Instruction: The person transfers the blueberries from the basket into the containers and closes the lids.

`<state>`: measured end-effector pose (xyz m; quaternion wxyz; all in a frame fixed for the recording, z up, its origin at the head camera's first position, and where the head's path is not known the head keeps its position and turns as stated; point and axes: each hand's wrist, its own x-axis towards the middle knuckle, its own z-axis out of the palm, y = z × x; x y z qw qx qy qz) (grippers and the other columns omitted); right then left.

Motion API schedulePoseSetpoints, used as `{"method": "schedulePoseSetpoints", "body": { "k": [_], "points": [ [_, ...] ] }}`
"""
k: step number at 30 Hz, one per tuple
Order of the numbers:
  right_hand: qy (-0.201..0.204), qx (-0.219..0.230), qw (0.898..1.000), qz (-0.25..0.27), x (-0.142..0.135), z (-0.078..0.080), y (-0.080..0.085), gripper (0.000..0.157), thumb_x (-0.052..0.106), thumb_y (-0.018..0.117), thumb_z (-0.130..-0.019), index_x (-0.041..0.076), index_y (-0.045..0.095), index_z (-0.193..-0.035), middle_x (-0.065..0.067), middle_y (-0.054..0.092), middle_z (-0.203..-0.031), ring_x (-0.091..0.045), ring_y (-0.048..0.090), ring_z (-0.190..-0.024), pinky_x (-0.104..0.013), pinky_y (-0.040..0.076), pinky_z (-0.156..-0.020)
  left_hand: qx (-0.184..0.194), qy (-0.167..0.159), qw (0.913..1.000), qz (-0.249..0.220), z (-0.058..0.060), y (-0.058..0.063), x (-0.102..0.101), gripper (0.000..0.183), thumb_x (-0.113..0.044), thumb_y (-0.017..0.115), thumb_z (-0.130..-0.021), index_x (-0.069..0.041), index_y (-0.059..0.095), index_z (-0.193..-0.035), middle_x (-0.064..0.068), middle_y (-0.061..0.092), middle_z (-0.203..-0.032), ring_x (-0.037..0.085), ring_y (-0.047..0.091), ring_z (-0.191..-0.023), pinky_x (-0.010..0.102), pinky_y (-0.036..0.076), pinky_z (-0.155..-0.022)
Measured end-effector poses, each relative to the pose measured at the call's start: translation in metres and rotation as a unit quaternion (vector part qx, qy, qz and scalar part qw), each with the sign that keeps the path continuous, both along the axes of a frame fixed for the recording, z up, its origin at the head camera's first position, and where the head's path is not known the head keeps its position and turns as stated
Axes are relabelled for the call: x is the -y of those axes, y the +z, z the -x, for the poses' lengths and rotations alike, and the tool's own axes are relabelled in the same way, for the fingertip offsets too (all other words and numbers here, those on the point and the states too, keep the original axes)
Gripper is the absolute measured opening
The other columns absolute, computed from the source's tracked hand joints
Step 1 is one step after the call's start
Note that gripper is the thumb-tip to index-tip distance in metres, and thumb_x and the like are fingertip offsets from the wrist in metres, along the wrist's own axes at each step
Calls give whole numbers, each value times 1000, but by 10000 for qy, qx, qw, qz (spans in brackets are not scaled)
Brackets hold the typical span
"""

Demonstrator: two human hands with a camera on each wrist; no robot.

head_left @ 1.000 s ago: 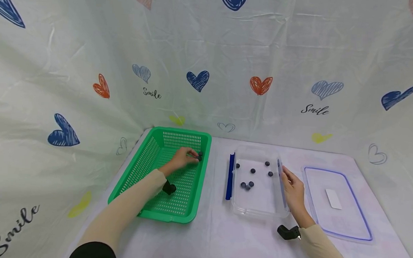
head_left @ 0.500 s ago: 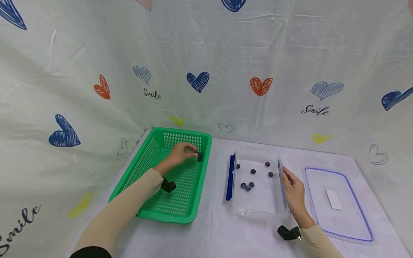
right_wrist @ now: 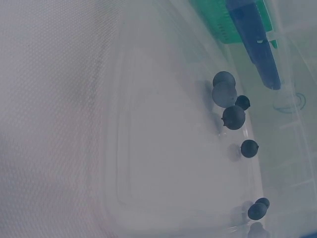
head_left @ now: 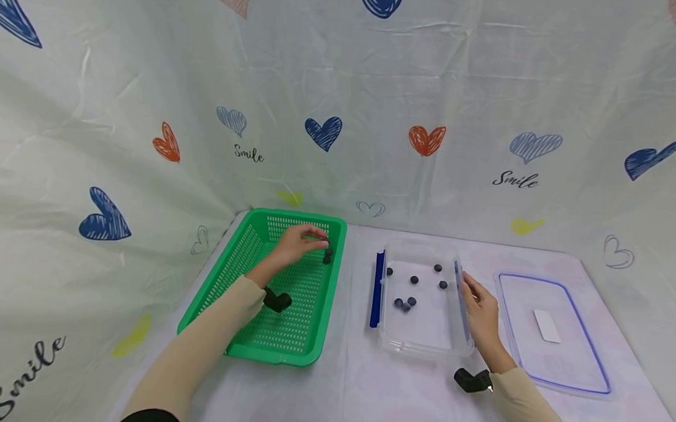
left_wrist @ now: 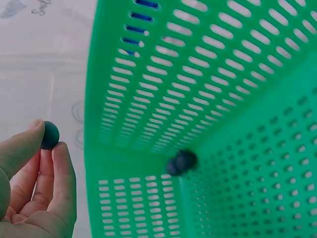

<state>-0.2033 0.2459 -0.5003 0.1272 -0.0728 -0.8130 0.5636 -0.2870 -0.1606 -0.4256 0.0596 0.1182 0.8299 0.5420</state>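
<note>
My left hand [head_left: 296, 244] is over the far right part of a green basket [head_left: 244, 347]. Its thumb and fingertips pinch a blueberry [left_wrist: 51, 135], plain in the left wrist view. Two more blueberries [left_wrist: 181, 162] lie together in a corner of the basket. My right hand [head_left: 482, 306] grips the right side of a clear plastic container [head_left: 422, 349], at its blue side latch; some of its fingers are hidden. Several blueberries [head_left: 414, 279] are spread over the container's floor. In the right wrist view these blueberries [right_wrist: 234, 117] show through the wall, without the hand.
To the right lies a clear lid [head_left: 575, 368] with a blue seal and a white label [head_left: 546, 326]. A blue latch [head_left: 377, 290] sticks out on the container's left. A patterned sheet [head_left: 372, 181] hangs behind the table [head_left: 343, 385].
My left hand has moved up and away from the two blueberries in the basket, pinching one. My right hand and the container have stayed in place.
</note>
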Motion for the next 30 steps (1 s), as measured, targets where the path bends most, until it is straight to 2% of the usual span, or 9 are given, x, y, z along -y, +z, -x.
{"method": "schedulePoseSetpoints", "body": {
  "k": [6,12,20,30],
  "points": [
    [-35,69,10000,14,0,1,-1,43,20,53,-106,0,51,-144,-20,53,-143,9,49,-92,-2,41,-75,162,-54,9998,-133,-3,5,-10,32,-13,71,-95,2,65,-122,16,64,-122,33,60,-117,43,50,-99],
    [12,-13,10000,27,0,0,0,43,21,53,-106,-1,52,-143,-21,52,-143,8,49,-94,-3,41,-76,243,-126,9995,-124,-7,15,-21,31,-16,71,-95,-2,66,-122,14,63,-124,33,60,-119,46,48,-100],
    [-23,129,9999,103,-1,3,-3,43,20,53,-106,1,51,-144,-18,52,-144,5,49,-96,-2,41,-76,325,-364,9986,-224,-7,23,-40,32,-18,71,-95,-2,66,-122,11,63,-123,31,63,-115,48,50,-98],
    [-26,11,10000,36,-1,2,-2,44,22,53,-106,0,52,-143,-20,53,-143,7,50,-95,-2,42,-76,202,-585,9978,-234,-11,33,-65,26,-15,72,-94,-3,69,-117,11,65,-121,27,66,-109,42,52,-96]
  ]
}}
